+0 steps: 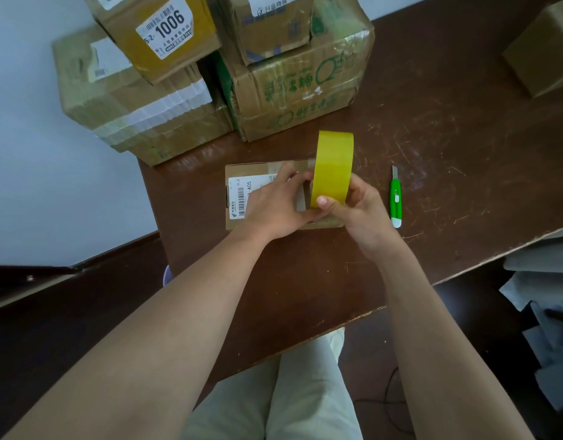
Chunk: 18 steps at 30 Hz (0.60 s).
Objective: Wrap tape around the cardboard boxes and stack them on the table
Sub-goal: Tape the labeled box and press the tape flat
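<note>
Our left hand (275, 206) and the yellow tape roll (334, 168) are covering most of the small box (238, 173) near the table's front edge. The picture's top edge is cutting off the "1006" box (159, 33), and the right edge is cropping another box (546, 49).

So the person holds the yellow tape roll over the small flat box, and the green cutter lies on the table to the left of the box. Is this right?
Not quite. In the head view the green cutter lies on the table to the right of the small flat box, not to the left. The rest holds: both hands hold the yellow tape roll over that box.
</note>
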Available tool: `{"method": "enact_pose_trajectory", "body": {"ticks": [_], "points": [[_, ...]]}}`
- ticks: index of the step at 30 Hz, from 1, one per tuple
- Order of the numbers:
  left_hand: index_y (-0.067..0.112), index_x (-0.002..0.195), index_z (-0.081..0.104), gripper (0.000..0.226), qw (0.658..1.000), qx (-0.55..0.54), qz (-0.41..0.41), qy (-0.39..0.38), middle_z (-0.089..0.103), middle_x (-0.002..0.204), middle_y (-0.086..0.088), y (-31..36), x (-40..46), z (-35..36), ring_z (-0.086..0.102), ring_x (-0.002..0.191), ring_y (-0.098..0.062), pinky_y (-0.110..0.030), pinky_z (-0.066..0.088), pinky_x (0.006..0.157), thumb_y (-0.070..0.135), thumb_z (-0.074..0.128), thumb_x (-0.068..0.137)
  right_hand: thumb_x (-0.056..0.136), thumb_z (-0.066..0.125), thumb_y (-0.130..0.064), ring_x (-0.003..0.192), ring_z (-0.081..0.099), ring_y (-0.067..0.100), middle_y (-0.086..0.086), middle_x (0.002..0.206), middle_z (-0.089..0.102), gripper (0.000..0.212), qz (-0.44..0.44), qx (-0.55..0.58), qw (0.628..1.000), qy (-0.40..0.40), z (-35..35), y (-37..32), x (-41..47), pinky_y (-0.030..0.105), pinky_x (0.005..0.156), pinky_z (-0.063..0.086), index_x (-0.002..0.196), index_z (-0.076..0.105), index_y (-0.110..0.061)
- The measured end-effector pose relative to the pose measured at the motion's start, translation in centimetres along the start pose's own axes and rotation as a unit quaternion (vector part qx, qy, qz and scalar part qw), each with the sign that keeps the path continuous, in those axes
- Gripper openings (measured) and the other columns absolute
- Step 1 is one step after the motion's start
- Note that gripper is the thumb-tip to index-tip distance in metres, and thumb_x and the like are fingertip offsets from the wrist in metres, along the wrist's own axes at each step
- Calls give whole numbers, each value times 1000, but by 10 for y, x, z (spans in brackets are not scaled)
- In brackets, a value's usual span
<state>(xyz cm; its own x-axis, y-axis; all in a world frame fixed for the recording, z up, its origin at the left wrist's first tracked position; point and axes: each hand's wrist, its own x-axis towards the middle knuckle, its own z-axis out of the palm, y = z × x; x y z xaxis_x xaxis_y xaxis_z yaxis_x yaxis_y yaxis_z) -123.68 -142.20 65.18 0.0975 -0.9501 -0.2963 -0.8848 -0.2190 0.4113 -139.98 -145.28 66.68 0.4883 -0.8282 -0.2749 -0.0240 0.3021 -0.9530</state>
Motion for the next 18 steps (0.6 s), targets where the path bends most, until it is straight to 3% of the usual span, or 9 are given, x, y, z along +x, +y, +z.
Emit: {"method": "enact_pose_trajectory", "body": {"ticks": [3,6,7,9,11,12,14,16,18], "points": [[38,132,47,62,1000,-20,-7,8,39,128,12,0,2,0,60,104,-24,-35,36,73,70,60,80,82,75,-3,88,69,4,-1,98,72,31,13,-27,999,-17,-1,-8,7,21,73,55,110,67,-14],[41,131,50,68,998,-59,-24,11,40,123,14,1,2,-1,60,104,-20,-36,40,74,72,67,73,74,82,-27,94,69,4,-12,97,75,32,44,-27,998,-35,-17,-15,9,24,83,54,103,68,-27],[41,131,50,69,998,-63,-26,11,40,122,14,2,2,-1,60,105,-19,-35,39,74,72,68,72,77,80,-36,96,69,5,-11,100,75,29,48,-5,999,-5,-25,-15,9,26,85,54,103,69,-28],[41,132,50,69,997,-65,-28,7,39,124,14,3,2,-1,59,105,-18,-33,36,73,70,70,73,82,73,-49,97,69,6,-6,104,75,29,39,-9,988,150,-42,-9,8,27,86,53,101,71,-27],[43,133,49,67,997,-69,-32,0,37,128,14,3,1,-2,58,107,-16,-32,35,75,68,69,75,85,75,-46,95,65,9,-1,103,70,35,53,-126,937,320,-61,9,11,28,86,51,108,70,-20],[43,133,48,66,997,-72,-36,-5,36,130,13,3,2,-3,56,109,-16,-32,35,76,68,69,75,84,76,-47,100,62,14,1,107,67,42,87,-194,908,360,-68,19,11,31,89,51,113,67,-18],[45,136,46,68,995,-88,-47,-18,33,135,14,2,2,-4,54,114,-14,-33,37,79,64,71,76,82,77,-48,112,55,24,5,117,61,51,149,-305,870,358,-74,39,8,35,92,46,118,61,-16],[47,138,43,72,989,-134,-58,-25,31,137,15,2,3,-6,50,119,-11,-30,40,83,55,77,75,87,76,-37,116,51,28,9,120,59,43,144,-377,850,338,-73,51,4,34,89,41,119,61,-13],[48,139,41,78,972,-223,-66,-20,31,132,11,2,2,-6,45,122,-8,-9,42,74,37,84,74,92,70,-26,115,52,31,13,122,58,30,121,-403,840,343,-71,57,-1,37,89,44,117,64,-11]]}}
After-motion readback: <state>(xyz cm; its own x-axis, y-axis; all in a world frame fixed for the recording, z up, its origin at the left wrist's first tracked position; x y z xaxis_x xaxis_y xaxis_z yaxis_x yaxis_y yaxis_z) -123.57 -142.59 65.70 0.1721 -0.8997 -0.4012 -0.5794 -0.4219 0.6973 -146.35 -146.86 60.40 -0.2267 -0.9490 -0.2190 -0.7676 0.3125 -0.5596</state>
